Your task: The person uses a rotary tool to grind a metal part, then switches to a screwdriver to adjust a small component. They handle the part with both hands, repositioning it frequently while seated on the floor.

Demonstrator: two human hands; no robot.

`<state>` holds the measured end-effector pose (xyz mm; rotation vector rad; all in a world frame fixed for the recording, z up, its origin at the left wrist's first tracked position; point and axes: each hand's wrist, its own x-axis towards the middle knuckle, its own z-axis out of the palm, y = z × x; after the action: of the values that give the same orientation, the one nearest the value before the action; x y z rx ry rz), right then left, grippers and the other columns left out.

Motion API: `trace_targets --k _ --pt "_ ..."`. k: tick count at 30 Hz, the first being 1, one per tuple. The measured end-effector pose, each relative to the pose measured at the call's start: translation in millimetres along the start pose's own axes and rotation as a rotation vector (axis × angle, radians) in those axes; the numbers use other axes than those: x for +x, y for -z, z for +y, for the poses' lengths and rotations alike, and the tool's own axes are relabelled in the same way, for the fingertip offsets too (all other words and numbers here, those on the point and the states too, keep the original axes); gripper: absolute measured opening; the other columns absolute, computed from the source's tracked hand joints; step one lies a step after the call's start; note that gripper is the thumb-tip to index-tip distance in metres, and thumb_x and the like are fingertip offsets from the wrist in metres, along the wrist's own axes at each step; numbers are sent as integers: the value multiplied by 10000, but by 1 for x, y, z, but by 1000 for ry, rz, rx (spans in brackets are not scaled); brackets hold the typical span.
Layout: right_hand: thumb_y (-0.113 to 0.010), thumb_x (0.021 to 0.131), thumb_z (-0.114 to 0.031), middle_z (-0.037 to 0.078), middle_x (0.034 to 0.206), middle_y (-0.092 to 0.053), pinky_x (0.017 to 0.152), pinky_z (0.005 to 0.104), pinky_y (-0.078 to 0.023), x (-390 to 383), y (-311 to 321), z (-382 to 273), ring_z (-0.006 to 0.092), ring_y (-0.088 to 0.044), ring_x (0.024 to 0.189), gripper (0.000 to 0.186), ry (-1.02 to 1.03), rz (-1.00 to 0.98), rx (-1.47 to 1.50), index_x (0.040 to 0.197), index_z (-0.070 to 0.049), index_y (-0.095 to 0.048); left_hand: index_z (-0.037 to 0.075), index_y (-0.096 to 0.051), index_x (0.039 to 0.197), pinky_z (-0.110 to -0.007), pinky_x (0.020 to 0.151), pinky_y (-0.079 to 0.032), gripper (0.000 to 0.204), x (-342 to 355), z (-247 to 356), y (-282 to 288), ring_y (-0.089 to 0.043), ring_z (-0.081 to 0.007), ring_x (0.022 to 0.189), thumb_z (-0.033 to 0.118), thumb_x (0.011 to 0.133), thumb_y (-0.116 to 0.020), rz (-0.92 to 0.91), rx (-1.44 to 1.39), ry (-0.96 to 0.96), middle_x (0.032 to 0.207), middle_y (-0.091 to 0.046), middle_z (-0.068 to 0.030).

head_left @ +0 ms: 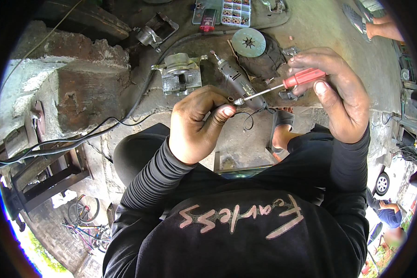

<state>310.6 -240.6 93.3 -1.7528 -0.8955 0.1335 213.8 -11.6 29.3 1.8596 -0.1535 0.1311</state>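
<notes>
My left hand (193, 121) is closed, pinching a small metal fitting (238, 101) between thumb and forefinger. A copper-coloured ring (230, 98) shows beside the fingertips. My right hand (340, 92) grips a screwdriver by its red translucent handle (305, 78), the thumb below and fingers above. The thin shaft slants down to the left, and its tip meets the fitting. Just beyond my hands lies a grey rotary tool (236, 78) with a cord. Past my left hand, a silver brake caliper (180, 74) rests on the worktop.
Behind the rotary tool, a greenish disc (249, 42) lies on dark cloth (268, 60). Farther back are a compartment box (236, 13) of small parts, a red container (208, 20) and a metal bracket (157, 30). A concrete block (90, 88) and cables (139, 99) occupy the left.
</notes>
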Motion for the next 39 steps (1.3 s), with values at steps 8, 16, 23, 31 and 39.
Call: trace_targets --k 8,16,23,31,39 --pt "-532 920 -77 94 831 -598 620 239 -475 8 4 2 176 -636 718 193 183 -74 -453 1070 30 -590 -7 -591 783 -304 606 -470 157 1 2 -2 -596 -233 676 109 806 -694 60 114 -125 792 -618 -106" --pt "-562 845 19 124 902 -525 677 280 -482 7 9 -4 203 -595 763 197 134 -232 -336 1028 60 -624 -10 -591 781 -312 612 -475 158 2 1 -2 -602 -244 683 104 795 -699 49 122 -135 789 -619 -114" --pt "-565 759 113 132 896 -525 646 301 -482 6 4 -4 209 -582 722 250 195 -274 -548 996 50 -615 -12 -591 777 -322 615 -478 153 3 2 -2 -607 -257 686 87 780 -708 32 125 -148 786 -617 -119" --pt "-662 679 46 122 819 -540 603 339 -450 11 2 -1 265 -567 710 246 247 -278 -599 918 27 -607 -11 -592 780 -328 618 -480 140 3 2 -3 -608 -267 693 63 765 -710 19 142 -155 787 -615 -121" --pt "-655 611 -51 62 826 -547 692 380 -446 10 -2 2 251 -552 737 263 352 -216 -800 868 -78 -606 -8 -594 781 -330 618 -481 149 2 4 -3 -610 -268 697 76 764 -716 0 153 -128 781 -613 -118"
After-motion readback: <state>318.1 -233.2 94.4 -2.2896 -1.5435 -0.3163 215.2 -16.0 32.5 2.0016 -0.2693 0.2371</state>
